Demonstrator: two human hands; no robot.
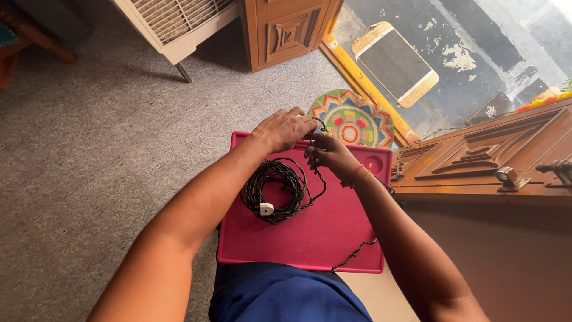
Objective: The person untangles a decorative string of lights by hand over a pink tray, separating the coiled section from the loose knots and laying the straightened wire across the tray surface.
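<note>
Pinching the black twisted cord [316, 179] between left hand [285, 128] and right hand [329, 154], fingers clenched on it above the pink tray [310, 238], coil [275, 191] resting there, risking tangles or a loop sliding off the lap-held tray if tugged unevenly.

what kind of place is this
Probably a home, at a doorway. A carved wooden door stands open beside a grey carpet, with an air cooler nearby. Both hands work a twisted black wire over a pink tray.
</note>
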